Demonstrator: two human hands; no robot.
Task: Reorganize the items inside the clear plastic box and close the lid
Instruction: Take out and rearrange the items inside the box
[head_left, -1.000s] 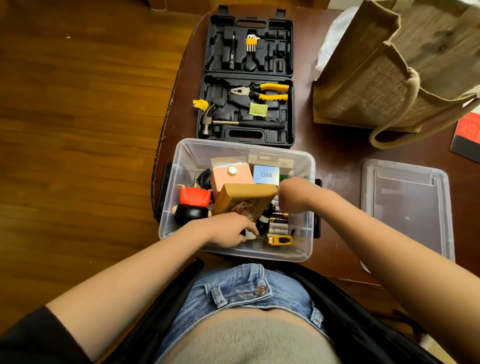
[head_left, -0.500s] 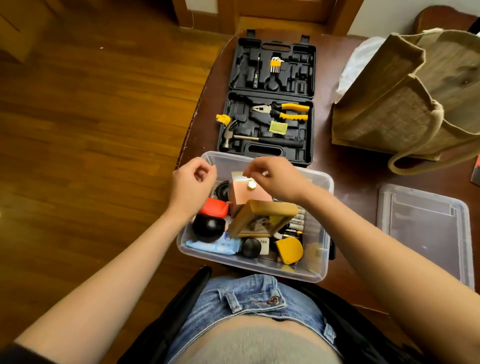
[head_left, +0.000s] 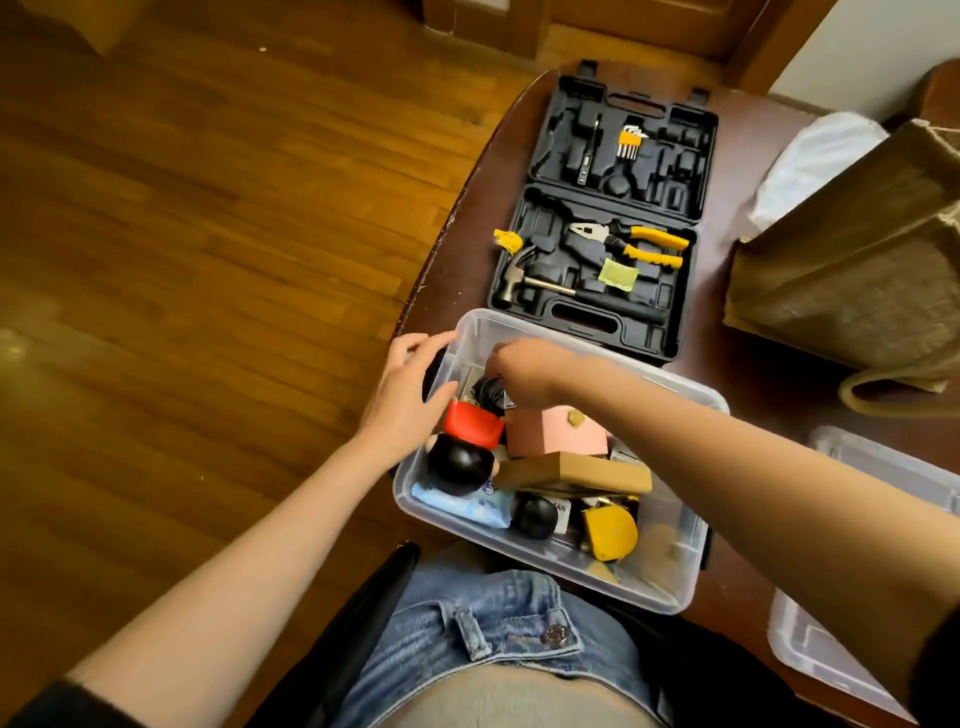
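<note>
The clear plastic box stands open at the table's near edge, against my lap. Inside are a red and black figure, a pink box, a brown cardboard box, a blue wipes pack, a black ball and a yellow tape measure. My left hand lies with spread fingers on the box's left rim near the far corner. My right hand reaches into that corner, fingers curled over a black round item. The clear lid lies to the right.
An open black tool case with a hammer and yellow pliers sits just behind the box. A jute bag and a white plastic bag stand at the back right. The table's curved edge drops to wooden floor on the left.
My right hand left the pink box and went down into the far left corner. My left hand opened from a loose fist and settled on the left rim.
</note>
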